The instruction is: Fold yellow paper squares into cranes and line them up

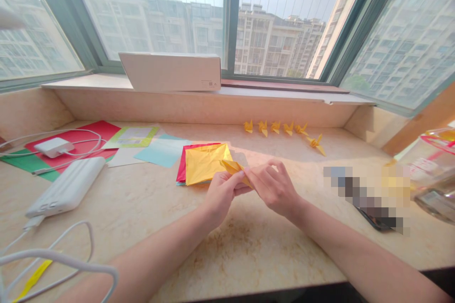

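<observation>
Between my two hands, above the stone counter, is a small folded piece of yellow paper (232, 166). My left hand (224, 192) pinches it from the left, thumb on top. Closed on its right end, my right hand (273, 185) has its fingertips against the paper; they partly hide that end. Just behind my left hand lies a stack of square sheets, with a creased yellow sheet (204, 163) on top and a red sheet (181, 169) showing at its left edge. Farther back stand several yellow paper cranes (275, 127) in a row, one crane (315, 143) nearer and to the right.
At left are a white power bank (67, 187), a white charger (54, 147) with cables, and coloured sheets, including light blue paper (161, 150). A white box (174, 73) stands on the window sill. On the right are a partly blurred phone (378, 218) and a clear plastic container (432, 165).
</observation>
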A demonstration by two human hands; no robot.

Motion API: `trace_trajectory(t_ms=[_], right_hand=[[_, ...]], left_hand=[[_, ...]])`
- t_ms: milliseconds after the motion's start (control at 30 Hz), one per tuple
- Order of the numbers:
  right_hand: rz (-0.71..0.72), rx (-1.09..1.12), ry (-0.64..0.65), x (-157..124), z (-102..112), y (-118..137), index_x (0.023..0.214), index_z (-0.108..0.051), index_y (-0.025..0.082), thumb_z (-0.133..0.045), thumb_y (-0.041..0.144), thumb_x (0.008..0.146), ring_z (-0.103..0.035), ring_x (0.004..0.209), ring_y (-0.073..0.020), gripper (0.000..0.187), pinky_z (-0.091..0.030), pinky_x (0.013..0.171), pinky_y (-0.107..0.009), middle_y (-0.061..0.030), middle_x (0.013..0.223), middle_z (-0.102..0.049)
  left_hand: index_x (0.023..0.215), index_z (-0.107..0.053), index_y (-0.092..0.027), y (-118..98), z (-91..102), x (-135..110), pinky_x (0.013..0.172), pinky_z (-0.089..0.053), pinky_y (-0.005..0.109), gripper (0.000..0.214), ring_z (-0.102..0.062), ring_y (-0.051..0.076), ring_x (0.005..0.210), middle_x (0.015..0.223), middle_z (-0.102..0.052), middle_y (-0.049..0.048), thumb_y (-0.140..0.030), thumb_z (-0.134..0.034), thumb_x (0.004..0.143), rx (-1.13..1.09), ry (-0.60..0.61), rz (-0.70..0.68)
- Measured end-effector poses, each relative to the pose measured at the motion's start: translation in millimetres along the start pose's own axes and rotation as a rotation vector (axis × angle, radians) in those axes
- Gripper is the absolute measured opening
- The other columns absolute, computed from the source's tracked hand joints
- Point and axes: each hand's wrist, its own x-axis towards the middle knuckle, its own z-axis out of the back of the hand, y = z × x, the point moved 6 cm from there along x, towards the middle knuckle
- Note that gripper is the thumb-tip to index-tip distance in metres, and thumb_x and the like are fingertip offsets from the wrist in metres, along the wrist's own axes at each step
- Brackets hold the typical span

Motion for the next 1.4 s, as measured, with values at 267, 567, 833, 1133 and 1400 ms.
trace_trajectory(t_ms=[267, 567, 833, 1133, 1400], right_hand=[[0.003, 0.022, -0.014, 4.9, -0.9, 1.6, 0.135, -0.054, 0.022, -0.038, 0.009, 0.100, -0.063, 0.091, -0.0208, 0.041, -0.038, 0.088, -0.042, -0.0068, 0.098, -0.072], [0.032, 0.121, 0.030, -0.3, -3.3, 1.7, 0.127, -0.061, 0.027, -0.046, 0.006, 0.097, -0.065, 0.106, -0.0194, 0.040, -0.034, 0.104, -0.046, -0.0036, 0.110, -0.074], [-0.624, 0.567, -0.232, -4.8, -1.0, -21.7, 0.109, -0.069, 0.026, -0.064, 0.033, 0.091, -0.067, 0.098, -0.0249, 0.021, -0.052, 0.089, -0.043, -0.0078, 0.107, -0.073], [-0.854, 0.930, -0.139, -7.4, -17.5, -32.4, 0.097, -0.077, 0.024, -0.067, 0.037, 0.087, -0.067, 0.092, -0.0230, 0.019, -0.054, 0.083, -0.039, -0.0067, 0.097, -0.073], [-0.904, 1.006, -0.092, -8.0, -20.3, -32.4, 0.092, -0.077, 0.021, -0.066, 0.042, 0.087, -0.069, 0.088, -0.0231, 0.024, -0.053, 0.079, -0.038, -0.0070, 0.094, -0.076]], left_hand=[[0.082, -0.073, -0.009, -0.8, 4.5, 1.6, 0.091, -0.054, 0.044, 0.039, -0.073, 0.029, 0.093, 0.088, -0.077, 0.0148, -0.047, -0.067, 0.084, -0.010, -0.038, 0.000], [0.087, -0.072, -0.008, -7.3, 10.4, 6.4, 0.090, -0.056, 0.040, 0.039, -0.072, 0.026, 0.091, 0.088, -0.077, 0.0133, -0.047, -0.069, 0.084, 0.107, -0.053, -0.082], [0.088, -0.073, -0.011, -17.0, 8.0, 9.2, 0.089, -0.057, 0.040, 0.039, -0.072, 0.027, 0.094, 0.091, -0.077, 0.0114, -0.049, -0.066, 0.085, 0.179, -0.019, -0.156], [0.089, -0.074, -0.010, -11.6, 8.1, 9.7, 0.090, -0.057, 0.042, 0.038, -0.072, 0.029, 0.097, 0.092, -0.077, 0.0126, -0.047, -0.069, 0.084, 0.134, 0.006, -0.147], [0.089, -0.074, -0.010, -9.7, 4.9, 8.4, 0.087, -0.057, 0.040, 0.039, -0.073, 0.026, 0.089, 0.092, -0.077, 0.0124, -0.048, -0.068, 0.084, 0.227, 0.032, -0.115]])
